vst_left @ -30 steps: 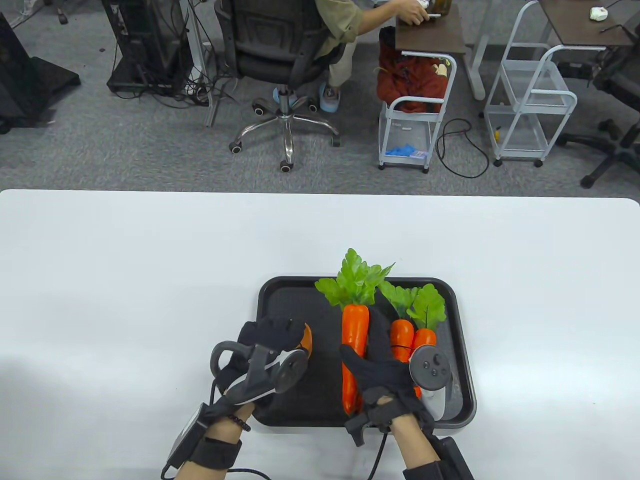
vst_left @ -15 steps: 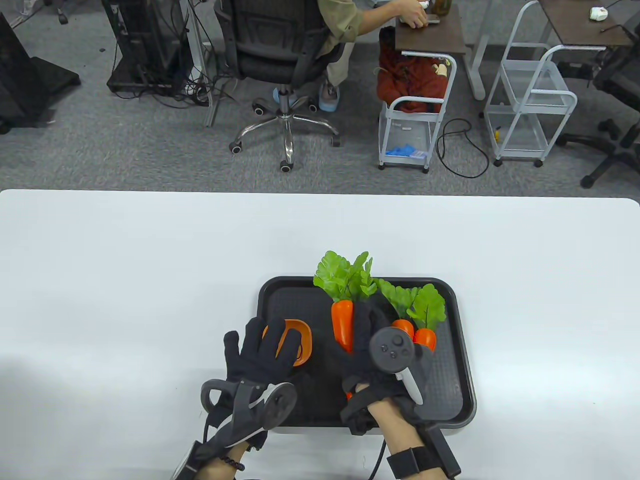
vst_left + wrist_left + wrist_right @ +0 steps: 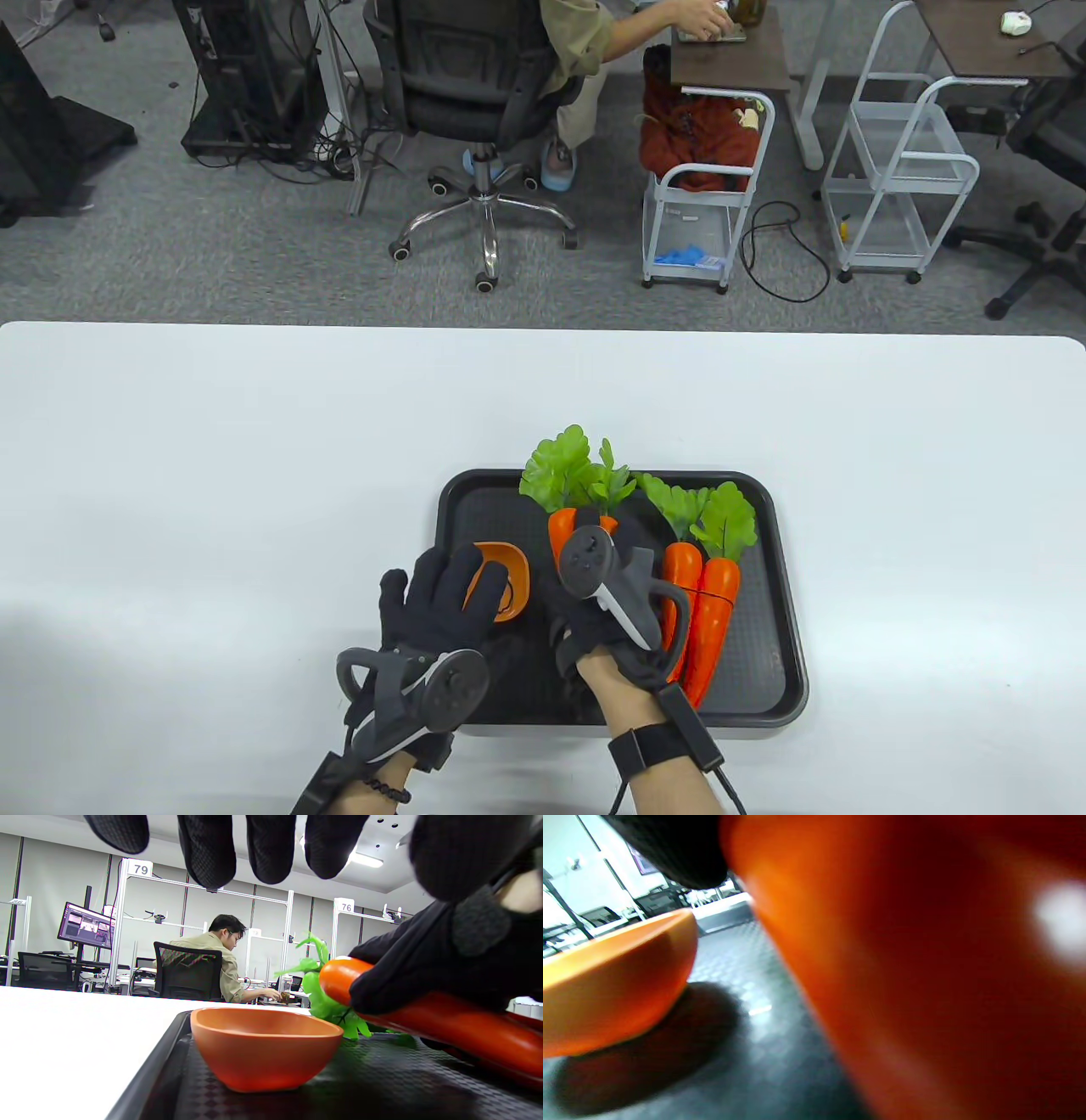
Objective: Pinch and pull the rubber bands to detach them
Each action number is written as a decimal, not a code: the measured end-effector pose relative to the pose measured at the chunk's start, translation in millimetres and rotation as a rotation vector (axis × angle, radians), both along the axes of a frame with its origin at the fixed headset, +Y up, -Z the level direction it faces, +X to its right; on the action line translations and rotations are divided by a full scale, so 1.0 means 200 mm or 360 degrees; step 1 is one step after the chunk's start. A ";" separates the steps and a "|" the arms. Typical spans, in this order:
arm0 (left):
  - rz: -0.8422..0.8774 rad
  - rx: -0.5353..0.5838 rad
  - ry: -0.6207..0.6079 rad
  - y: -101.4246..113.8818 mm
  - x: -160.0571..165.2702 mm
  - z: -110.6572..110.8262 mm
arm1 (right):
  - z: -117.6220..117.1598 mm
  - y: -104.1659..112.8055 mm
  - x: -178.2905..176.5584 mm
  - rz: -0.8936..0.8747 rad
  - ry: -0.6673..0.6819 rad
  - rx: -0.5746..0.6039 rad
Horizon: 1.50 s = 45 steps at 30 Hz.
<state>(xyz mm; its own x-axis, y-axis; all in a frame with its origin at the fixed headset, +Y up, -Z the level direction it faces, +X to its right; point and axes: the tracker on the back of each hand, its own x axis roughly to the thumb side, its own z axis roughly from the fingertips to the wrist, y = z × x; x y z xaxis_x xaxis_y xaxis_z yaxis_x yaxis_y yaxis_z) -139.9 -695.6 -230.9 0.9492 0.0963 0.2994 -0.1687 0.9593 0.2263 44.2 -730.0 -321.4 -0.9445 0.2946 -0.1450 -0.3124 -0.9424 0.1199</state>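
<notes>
A black tray (image 3: 789, 594) holds toy carrots with green leaves. My right hand (image 3: 594, 594) grips a leafy carrot (image 3: 560, 528) at the tray's middle and holds it slanted above the tray floor; this carrot also shows in the left wrist view (image 3: 445, 1018) and fills the right wrist view (image 3: 925, 984). Two more carrots (image 3: 708, 624) lie side by side on the tray's right, with a thin dark rubber band (image 3: 706, 592) across them. My left hand (image 3: 441, 598) hovers with spread fingers (image 3: 208, 849) over an orange bowl (image 3: 507, 577).
The bowl stands upright on the tray's left part, as the left wrist view (image 3: 263, 1048) and the right wrist view (image 3: 606, 984) show. The white table (image 3: 212, 475) surrounds the tray. A seated person (image 3: 585, 51) and carts (image 3: 704, 221) are beyond the far edge.
My right hand has rolled over to the left and carried its carrot leftward, uncovering the two carrots on the right. My left hand has let go of the bowl and spread open above it.
</notes>
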 end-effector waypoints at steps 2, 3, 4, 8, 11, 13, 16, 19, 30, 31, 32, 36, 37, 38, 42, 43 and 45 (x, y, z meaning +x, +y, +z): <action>0.0012 -0.0009 -0.0011 0.00 0.00 0.00 | -0.01 -0.01 -0.02 0.0040 -0.0014 -0.0025; 0.0011 -0.0013 -0.0010 0.00 0.00 0.00 | -0.02 -0.01 -0.03 0.0068 -0.0012 -0.0031; 0.0013 -0.0014 -0.0009 0.00 0.00 0.00 | -0.03 -0.02 -0.04 0.0096 -0.0011 -0.0039; 0.0027 -0.0001 -0.0010 0.01 0.01 0.00 | -0.05 -0.04 -0.07 0.0166 -0.0026 -0.0089; 0.0025 0.0004 -0.0013 0.01 0.00 0.01 | -0.06 -0.05 -0.09 0.0234 -0.0036 -0.0122; 0.0027 -0.0001 -0.0018 0.01 0.00 0.01 | -0.07 -0.06 -0.10 0.0275 -0.0039 -0.0130; 0.0028 -0.0006 -0.0016 0.01 0.00 0.01 | -0.07 -0.08 -0.11 0.0298 -0.0044 -0.0149; 0.0025 -0.0005 -0.0019 0.01 0.01 0.01 | -0.08 -0.10 -0.12 0.0352 -0.0041 -0.0168; 0.0032 -0.0006 -0.0020 0.01 0.00 0.01 | -0.08 -0.13 -0.16 0.0543 -0.0015 -0.0210; 0.0033 -0.0006 -0.0020 0.01 0.00 0.01 | -0.08 -0.13 -0.15 0.0532 -0.0019 -0.0227; 0.0034 -0.0006 -0.0022 0.01 0.00 0.01 | -0.08 -0.12 -0.14 0.0487 -0.0026 -0.0226; 0.0040 -0.0003 -0.0027 0.00 0.00 0.01 | -0.05 -0.03 -0.10 0.0376 -0.0026 -0.0134; 0.0041 -0.0004 -0.0028 0.00 0.00 0.01 | -0.04 -0.01 -0.09 0.0370 -0.0018 -0.0118; 0.0044 -0.0005 -0.0029 0.00 0.00 0.01 | -0.03 0.03 -0.07 0.0370 -0.0021 -0.0086; 0.0042 -0.0003 -0.0030 0.00 0.00 0.01 | -0.01 0.15 0.03 0.0375 -0.0041 0.0000; 0.0042 -0.0002 -0.0030 0.00 0.00 0.01 | -0.01 0.17 0.06 0.0370 -0.0050 0.0006; 0.0043 -0.0004 -0.0029 0.00 0.00 0.01 | 0.00 0.20 0.13 0.0374 -0.0077 0.0023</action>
<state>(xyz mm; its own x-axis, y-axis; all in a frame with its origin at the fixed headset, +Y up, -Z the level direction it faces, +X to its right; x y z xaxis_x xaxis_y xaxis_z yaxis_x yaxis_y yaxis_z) -140.5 -695.3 -228.1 0.9406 0.1225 0.3165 -0.1986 0.9549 0.2205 70.5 -689.2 -321.6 -0.9795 0.0701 -0.1888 -0.0894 -0.9914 0.0959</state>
